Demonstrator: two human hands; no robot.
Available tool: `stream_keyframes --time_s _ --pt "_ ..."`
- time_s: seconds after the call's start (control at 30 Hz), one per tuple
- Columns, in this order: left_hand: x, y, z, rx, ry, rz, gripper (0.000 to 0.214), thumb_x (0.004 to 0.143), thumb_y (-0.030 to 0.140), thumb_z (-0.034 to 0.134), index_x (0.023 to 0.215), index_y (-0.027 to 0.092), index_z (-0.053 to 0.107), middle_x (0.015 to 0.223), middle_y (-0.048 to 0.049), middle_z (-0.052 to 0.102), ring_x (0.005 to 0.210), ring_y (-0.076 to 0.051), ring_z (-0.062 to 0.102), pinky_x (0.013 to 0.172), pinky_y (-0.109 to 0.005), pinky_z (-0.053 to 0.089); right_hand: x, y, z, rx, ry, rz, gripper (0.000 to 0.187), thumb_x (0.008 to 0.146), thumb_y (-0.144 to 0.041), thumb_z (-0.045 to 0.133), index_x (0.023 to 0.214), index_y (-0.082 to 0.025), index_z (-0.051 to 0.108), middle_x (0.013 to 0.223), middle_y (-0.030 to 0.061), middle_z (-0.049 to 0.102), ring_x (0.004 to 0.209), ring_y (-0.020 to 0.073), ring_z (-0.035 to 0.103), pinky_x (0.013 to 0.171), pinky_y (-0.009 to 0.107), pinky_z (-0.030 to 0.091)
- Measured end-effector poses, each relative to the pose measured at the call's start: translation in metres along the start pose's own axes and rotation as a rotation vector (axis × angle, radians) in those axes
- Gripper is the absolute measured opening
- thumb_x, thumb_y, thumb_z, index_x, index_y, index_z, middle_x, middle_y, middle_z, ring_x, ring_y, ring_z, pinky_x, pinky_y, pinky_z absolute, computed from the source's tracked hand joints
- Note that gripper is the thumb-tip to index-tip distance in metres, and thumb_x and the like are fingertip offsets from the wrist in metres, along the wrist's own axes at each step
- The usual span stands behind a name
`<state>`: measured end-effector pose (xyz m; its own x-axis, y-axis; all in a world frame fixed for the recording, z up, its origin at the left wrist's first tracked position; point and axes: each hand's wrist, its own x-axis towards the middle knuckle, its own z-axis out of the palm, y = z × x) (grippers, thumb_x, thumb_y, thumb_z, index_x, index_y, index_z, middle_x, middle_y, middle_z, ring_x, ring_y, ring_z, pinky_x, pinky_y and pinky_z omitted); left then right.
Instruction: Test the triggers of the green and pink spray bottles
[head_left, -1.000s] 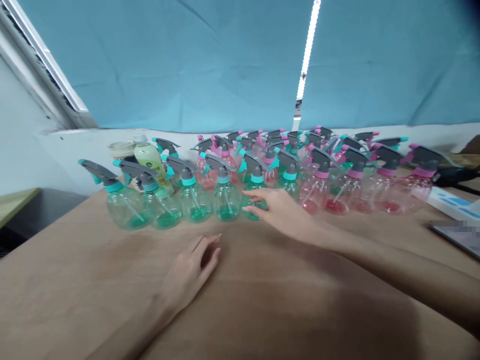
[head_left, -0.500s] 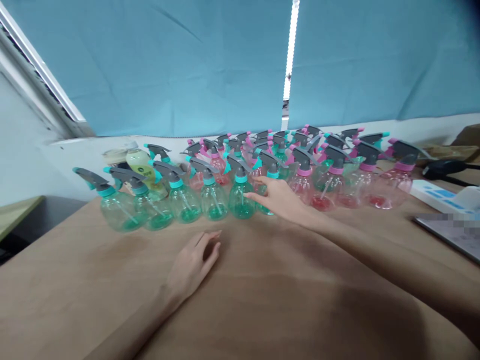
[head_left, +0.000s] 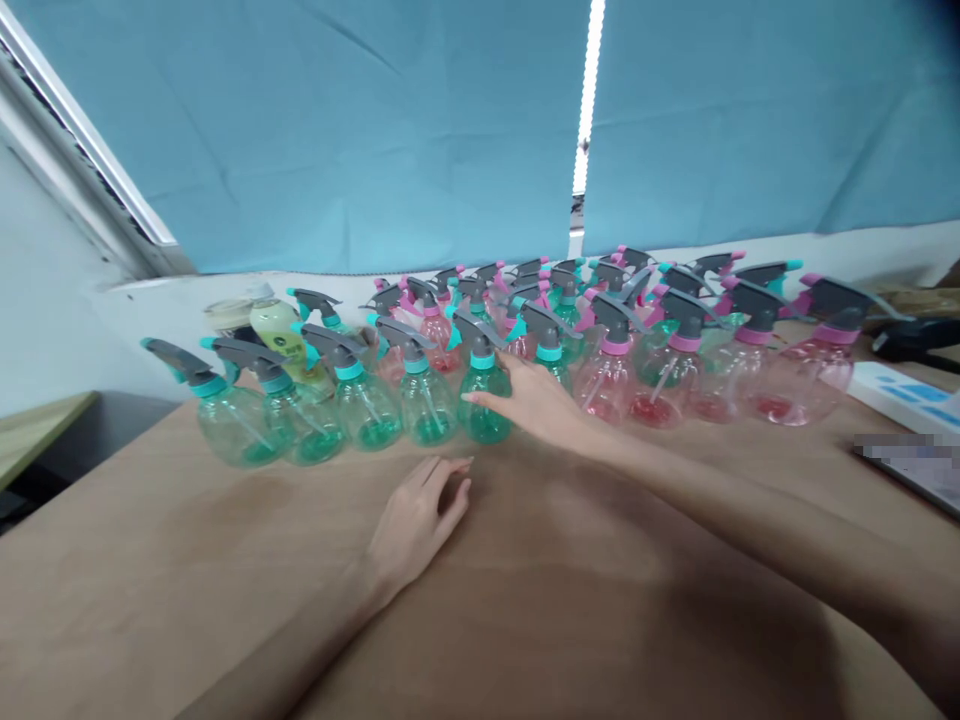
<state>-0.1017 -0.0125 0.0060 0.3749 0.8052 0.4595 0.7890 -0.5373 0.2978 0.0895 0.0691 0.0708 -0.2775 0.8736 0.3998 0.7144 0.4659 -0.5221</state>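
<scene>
Clear green spray bottles with grey-and-turquoise trigger heads stand in a front row on the table. My right hand (head_left: 536, 400) is around the upper body of one green spray bottle (head_left: 486, 425), thumb across its front and fingers at its right side, partly hidden. This bottle stands upright among its neighbours. My left hand (head_left: 420, 515) hovers low over or rests on the table nearer to me, fingers loosely curled and thumb apart, holding nothing. Pink spray bottles (head_left: 604, 385) with grey-and-pink heads continue the row to the right. Green or red liquid lies at the bottom of several.
More spray bottles crowd behind the front row. A pale green bottle (head_left: 277, 325) stands at the back left. To the right are a white-and-blue object (head_left: 911, 395) and a dark-edged flat device (head_left: 919, 475). A blue curtain (head_left: 375, 150) hangs behind the table (head_left: 225, 560).
My right hand has moved left from beside the green spray bottle onto it, and its thumb now crosses the front. My left hand has shifted slightly right. The view has shifted a little.
</scene>
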Motion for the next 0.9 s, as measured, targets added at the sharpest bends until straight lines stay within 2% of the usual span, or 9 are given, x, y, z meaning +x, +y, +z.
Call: stream_keyframes --time_s 0.2,0.33,0.43,0.63,0.77,0.9 --pt "0.004 0.001 0.002 -0.038 -0.004 -0.009 0.016 0.094 0.022 0.043 0.105 0.022 0.056 0.103 -0.0042 0.067 0.095 -0.021 0.065 0.084 -0.035 0.050 0.007 0.000 0.006 -0.024 0.002 0.014 0.078 0.080 -0.059 0.053 0.133 -0.002 0.043 0.098 0.0201 0.068 0.094 0.0312 0.063 0.070 0.037 0.046" --pt "0.003 0.001 0.002 -0.061 0.009 -0.013 0.018 0.094 0.023 0.042 0.105 0.021 0.056 0.102 -0.0041 0.066 0.095 -0.021 0.064 0.084 -0.035 0.050 0.011 0.002 0.009 -0.051 0.001 0.008 0.060 0.082 -0.051 0.057 0.120 -0.004 0.052 0.093 0.0181 0.068 0.090 0.0302 0.065 0.070 0.037 0.046" --pt "0.003 0.001 0.002 -0.071 0.025 -0.021 0.017 0.093 0.025 0.043 0.103 0.022 0.057 0.100 -0.0038 0.067 0.094 -0.021 0.064 0.083 -0.035 0.050 0.010 0.003 0.008 -0.067 -0.005 0.003 0.050 0.083 -0.049 0.057 0.113 -0.009 0.056 0.098 0.0170 0.068 0.093 0.0298 0.065 0.073 0.037 0.047" --pt "0.004 0.001 0.001 -0.086 0.088 -0.089 0.017 0.092 0.031 0.046 0.105 0.023 0.055 0.103 -0.0040 0.065 0.098 -0.024 0.063 0.087 -0.039 0.048 -0.006 0.002 -0.004 -0.102 -0.041 -0.003 0.052 0.081 -0.054 0.058 0.114 -0.013 0.056 0.099 0.0160 0.069 0.093 0.0334 0.065 0.072 0.040 0.048" --pt "0.003 0.007 0.008 -0.106 0.151 -0.186 0.035 0.090 0.040 0.053 0.119 0.022 0.047 0.111 -0.0078 0.059 0.105 -0.028 0.060 0.089 -0.044 0.046 -0.024 0.003 -0.014 -0.116 -0.064 -0.051 0.060 0.080 -0.056 0.058 0.121 -0.013 0.052 0.101 0.0146 0.068 0.092 0.0335 0.064 0.068 0.039 0.048" --pt "0.004 0.024 0.020 -0.156 0.111 -0.225 0.057 0.084 0.047 0.061 0.131 0.023 0.038 0.128 -0.0106 0.050 0.118 -0.030 0.052 0.095 -0.047 0.042 -0.044 0.005 -0.029 -0.111 -0.093 -0.089 0.063 0.080 -0.058 0.057 0.128 -0.017 0.047 0.105 0.0117 0.067 0.089 0.0304 0.065 0.065 0.037 0.047"
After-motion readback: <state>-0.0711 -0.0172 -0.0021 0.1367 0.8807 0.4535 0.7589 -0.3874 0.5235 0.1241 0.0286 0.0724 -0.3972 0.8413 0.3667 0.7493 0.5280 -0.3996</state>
